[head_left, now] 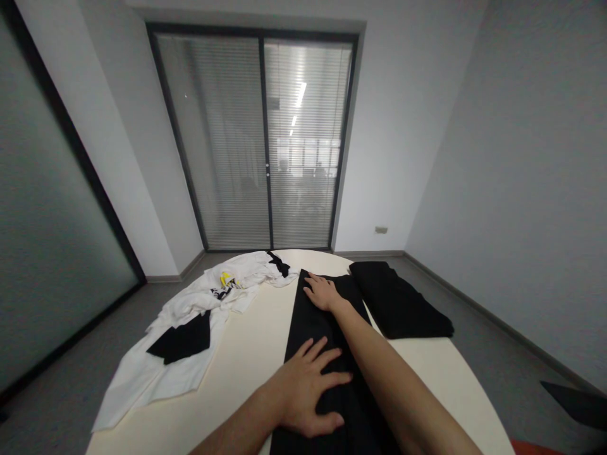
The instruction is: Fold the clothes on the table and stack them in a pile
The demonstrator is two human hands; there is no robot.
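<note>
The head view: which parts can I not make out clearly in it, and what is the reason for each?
All in the head view:
Black cloth: near end cut off by the bottom edge; parts covered by the left hand, right hand and right forearm.
Yellow-and-black print on the white cloth: too small and creased to read.
Space behind the blinds: blurred, veiled by their slats.
Dark object: cut off by the right edge.

Left hand (306, 387) and right hand (323, 292) rest palm-down on black cloth (313, 325) across a table (256, 344).
</note>
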